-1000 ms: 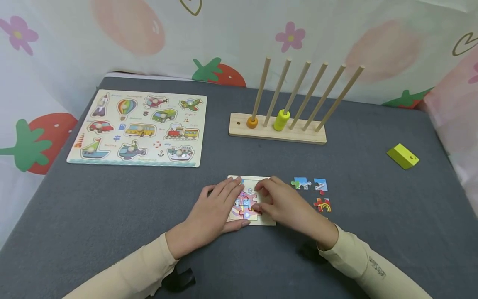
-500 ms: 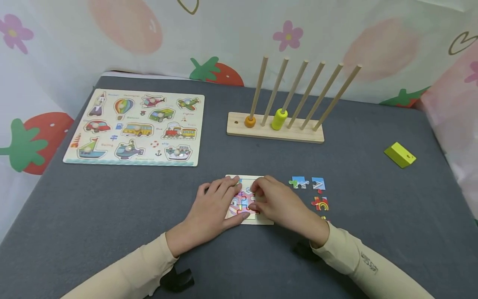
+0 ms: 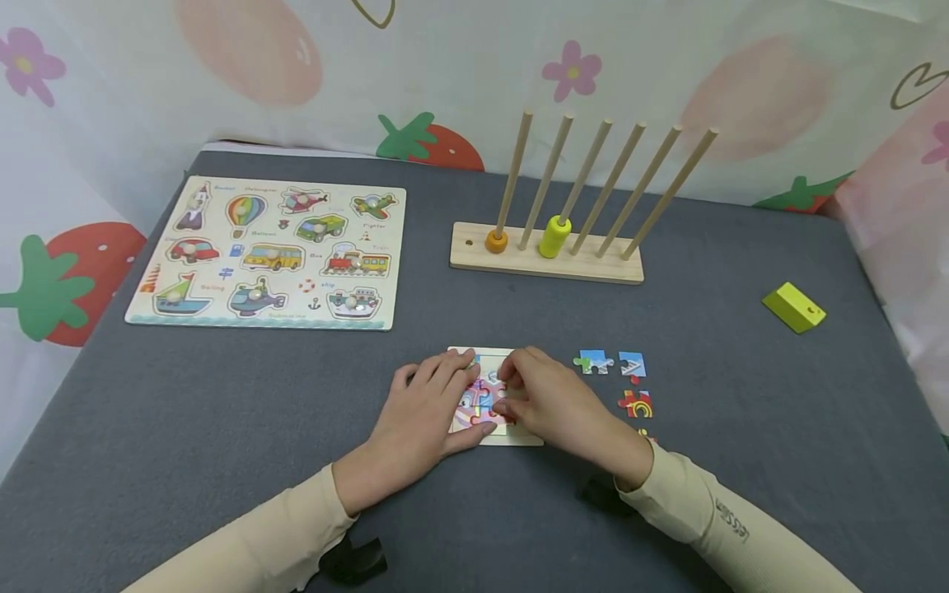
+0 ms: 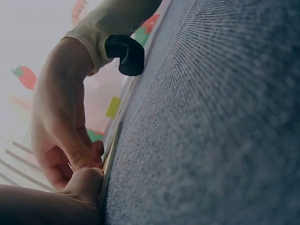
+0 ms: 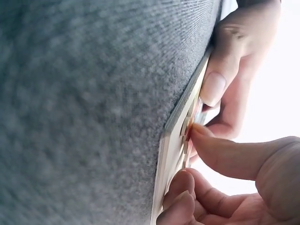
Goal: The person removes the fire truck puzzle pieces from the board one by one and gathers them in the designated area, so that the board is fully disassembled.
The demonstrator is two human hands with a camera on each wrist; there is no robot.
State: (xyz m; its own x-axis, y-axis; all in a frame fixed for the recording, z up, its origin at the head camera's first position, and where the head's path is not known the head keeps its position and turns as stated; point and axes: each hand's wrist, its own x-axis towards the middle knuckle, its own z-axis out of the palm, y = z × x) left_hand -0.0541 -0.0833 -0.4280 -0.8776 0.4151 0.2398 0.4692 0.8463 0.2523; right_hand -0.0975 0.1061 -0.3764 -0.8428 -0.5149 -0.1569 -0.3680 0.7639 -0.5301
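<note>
A small jigsaw puzzle board (image 3: 511, 441) with a pale wooden border lies flat on the dark grey tablecloth, partly filled with pink and blue pieces. My left hand (image 3: 415, 416) rests across its left side, fingers extended and thumb along the near edge. Over the right side, my right hand (image 3: 559, 403) pinches a puzzle piece (image 5: 188, 133) between thumb and curled fingers, close against the board. Most of that piece is hidden by the fingers. Several loose puzzle pieces (image 3: 594, 361) lie right of the board, one partly behind the right wrist.
At the back left lies a vehicle peg puzzle (image 3: 363, 317). A wooden rack (image 3: 544, 268) with several upright rods, an orange bead and yellow-green beads stands behind the board. A yellow-green block (image 3: 794, 307) sits far right. A patterned curtain (image 3: 474, 66) hangs behind the table.
The left thumb has moved slightly up onto the board's near edge. The right hand stays over the board's right side, almost still. The whole head view has shifted a little.
</note>
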